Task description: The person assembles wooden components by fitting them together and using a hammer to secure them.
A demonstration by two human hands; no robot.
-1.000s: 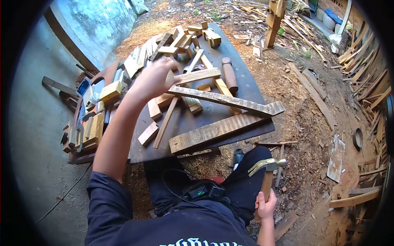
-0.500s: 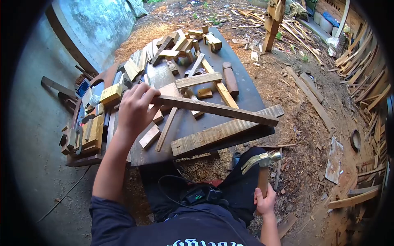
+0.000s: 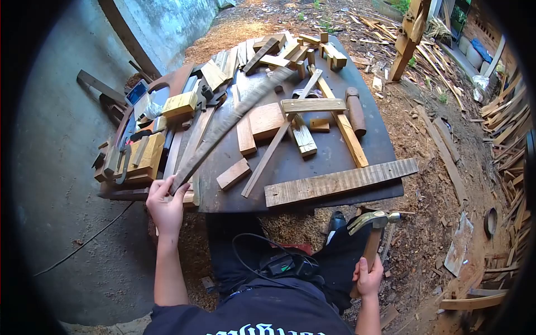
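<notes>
My left hand [image 3: 166,207] grips the lower end of a long, thin wooden strip [image 3: 229,123], which slants up and away over the left part of the table [image 3: 218,198]. Motion blurs the strip's far end. Lower right, my right hand [image 3: 368,276] is closed around the wooden handle of a claw hammer [image 3: 374,223], its metal head upward beside my leg. A thick ridged board [image 3: 340,181] lies along the table's near edge. Close to the strip are a short wood block [image 3: 233,173] and a thin stick [image 3: 268,159].
Many wood offcuts crowd the far side of the table, with a brown cylindrical piece [image 3: 355,111] at the right. Yellowish blocks [image 3: 180,105] and tools line the left side. A wooden post [image 3: 409,42] stands beyond, and scrap wood [image 3: 505,123] is piled at far right.
My left hand has come down toward the near left table edge, swinging the strip from pointing right to pointing away. The hammer stays in my right hand. The view has shifted slightly.
</notes>
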